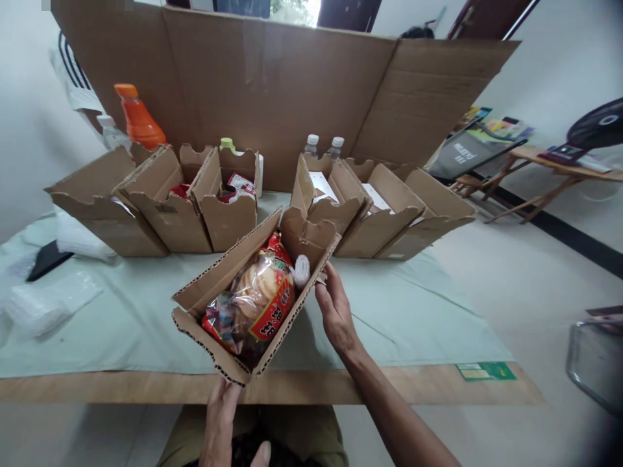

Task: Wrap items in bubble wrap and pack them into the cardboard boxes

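An open cardboard box [221, 275] is held tilted above the table's front edge. Inside lies a clear and red bag of round rice crackers [260, 295] with other small snack packets, and a white bottle cap [302, 269] shows near the far end. My left hand [221, 418] supports the box's near corner from below, fingers against the cardboard. My right hand [335, 311] holds the box's right side near its far corner, fingers curled on the flap.
Two rows of open cardboard boxes [165, 207] [379, 207] stand behind, some holding snacks. An orange drink bottle [139, 120], water bottles [324, 146] and a tall cardboard sheet [272, 84] are at the back. Plastic bags [43, 298] lie left. A folding stand [516, 175] is on the right.
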Demonstrator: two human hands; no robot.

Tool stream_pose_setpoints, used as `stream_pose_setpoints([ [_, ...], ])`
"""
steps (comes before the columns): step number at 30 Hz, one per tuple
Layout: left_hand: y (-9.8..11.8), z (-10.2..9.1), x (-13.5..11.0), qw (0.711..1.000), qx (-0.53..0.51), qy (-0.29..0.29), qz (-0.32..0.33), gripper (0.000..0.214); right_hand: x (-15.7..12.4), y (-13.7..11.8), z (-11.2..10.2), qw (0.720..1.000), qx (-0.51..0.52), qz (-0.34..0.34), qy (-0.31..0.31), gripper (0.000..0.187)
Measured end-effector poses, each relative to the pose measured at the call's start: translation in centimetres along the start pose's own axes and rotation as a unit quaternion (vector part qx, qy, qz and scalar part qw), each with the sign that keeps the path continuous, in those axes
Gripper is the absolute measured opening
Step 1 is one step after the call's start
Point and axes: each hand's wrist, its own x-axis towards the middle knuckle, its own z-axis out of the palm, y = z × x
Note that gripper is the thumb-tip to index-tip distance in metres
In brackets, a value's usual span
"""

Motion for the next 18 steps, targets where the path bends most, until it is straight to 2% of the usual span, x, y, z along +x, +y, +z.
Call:
stream_pose_setpoints([
  [7,0.7,0.5,1.6,0.998,-0.014,-0.015,0.052,0.1,4.8,1.1,2.4,0.998,0.041,-0.04,0.003,0.069],
  [10,0.4,0.3,1.4,0.998,-0.004,-0.018,0.067,0.093,5.4,2.0,3.0,0.997,0.057,-0.054,0.018,0.064],
  [14,0.1,0.8,0.9,0.995,0.025,-0.019,0.094,0.078,5.5,2.8,2.6,0.996,0.06,-0.053,0.049,0.064],
  [18,0.4,1.4,1.3,0.992,0.05,-0.01,0.114,0.077,5.7,3.1,2.2,0.996,0.061,-0.062,0.026,0.067],
])
